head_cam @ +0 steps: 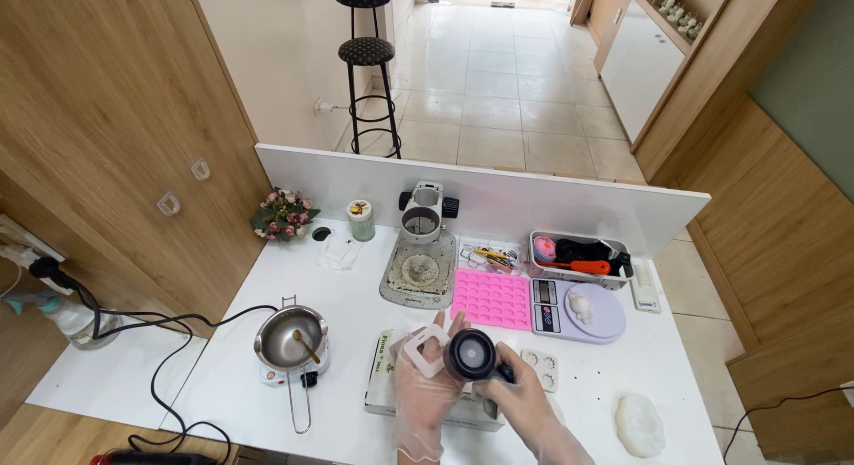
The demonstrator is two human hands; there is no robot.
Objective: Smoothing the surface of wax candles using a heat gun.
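Your left hand (pixel 425 389), in a clear glove, is curled around a white square frame-shaped mould (pixel 427 349); thumb and fingers pinch its lower edge, and the index finger stands up past its right side. Your right hand (pixel 525 403), also gloved, is closed around the base of a black round cup-like container (pixel 471 355), whose open mouth is tilted towards you. The container's rim touches the right edge of the white mould. Both are held above the front edge of the white tabletop (pixel 676 376), over a flat box (pixel 384 376) lying there.

Just right of your hands a small white mould tray (pixel 541 367) lies flat. Behind them sit a pink silicone mould (pixel 492 298) and a digital scale (pixel 578 311) carrying a small white piece. Towards the front left corner a steel pot (pixel 290 338) with a spoon in it stands on a small hotplate. Near the front right corner lies a white wax-like lump (pixel 640 424). A stereo-microscope stand (pixel 422 251) occupies the back centre, a basket of tools (pixel 580 256) the back right
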